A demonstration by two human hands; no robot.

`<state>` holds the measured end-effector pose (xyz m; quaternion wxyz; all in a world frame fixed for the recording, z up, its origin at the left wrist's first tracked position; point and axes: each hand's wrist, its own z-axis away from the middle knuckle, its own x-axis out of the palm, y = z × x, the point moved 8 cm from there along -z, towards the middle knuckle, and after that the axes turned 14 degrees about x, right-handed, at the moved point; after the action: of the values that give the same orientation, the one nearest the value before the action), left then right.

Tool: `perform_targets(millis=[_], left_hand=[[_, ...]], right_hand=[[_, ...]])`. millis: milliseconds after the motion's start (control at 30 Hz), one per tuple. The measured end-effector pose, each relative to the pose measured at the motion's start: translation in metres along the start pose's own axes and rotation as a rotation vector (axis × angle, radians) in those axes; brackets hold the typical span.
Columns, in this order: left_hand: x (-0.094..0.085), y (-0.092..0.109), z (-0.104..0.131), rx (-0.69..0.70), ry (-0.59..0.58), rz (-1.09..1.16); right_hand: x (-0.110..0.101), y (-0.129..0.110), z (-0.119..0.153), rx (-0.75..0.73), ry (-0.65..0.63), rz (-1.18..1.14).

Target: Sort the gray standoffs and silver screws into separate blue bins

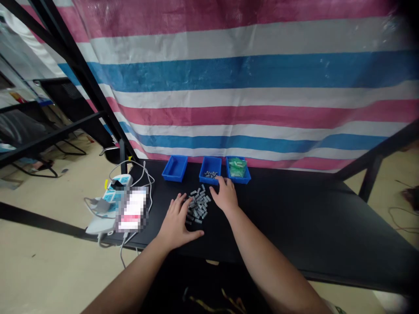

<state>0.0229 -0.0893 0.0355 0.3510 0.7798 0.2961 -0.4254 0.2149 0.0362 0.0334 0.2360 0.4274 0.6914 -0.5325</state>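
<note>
A loose pile of small grey metal cylinders (199, 205) lies on the black tabletop in front of me. My left hand (176, 220) rests along the pile's left side, thumb stretched out and fingers spread, some of them touching or covering the nearest pieces. Just right of the pile, my right hand (225, 195) reaches toward the front edge of the middle blue bin (211, 162). Its thumb and fingers are apart, and nothing shows between them. Small shiny metal parts (210, 174) lie in that bin. Green plastic packets (237, 167) fill the right blue bin (244, 179).
A third blue bin (174, 178) stands to the left in the same row. White power strips (101, 224) with cables and a lit, blurred-out phone (132, 209) occupy the table's left end. A striped sheet (229, 113) hangs behind; black frame bars (98, 96) flank the table.
</note>
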Motion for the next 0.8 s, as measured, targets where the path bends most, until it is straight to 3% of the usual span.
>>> perform_targets(millis=[233,367,500,700,800], left_hand=[[0.025,-0.014,-0.020,-0.060,-0.111,-0.014],[0.033,-0.017,-0.033,-0.054,-0.137,-0.012],[0.035,-0.016,-0.042,-0.033,-0.128,0.002],[0.036,-0.018,-0.051,-0.031,-0.115,0.027],[0.036,-0.018,-0.051,-0.026,-0.096,0.029]], right_hand=[[-0.010,0.002,0.006,-0.071,-0.059,-0.177],[-0.019,0.002,0.011,-0.112,-0.081,-0.476],[-0.018,0.014,0.007,-0.038,-0.105,-0.729],[-0.012,0.019,0.004,-0.020,-0.268,-0.844],[-0.024,0.011,0.006,-0.085,-0.205,-0.781]])
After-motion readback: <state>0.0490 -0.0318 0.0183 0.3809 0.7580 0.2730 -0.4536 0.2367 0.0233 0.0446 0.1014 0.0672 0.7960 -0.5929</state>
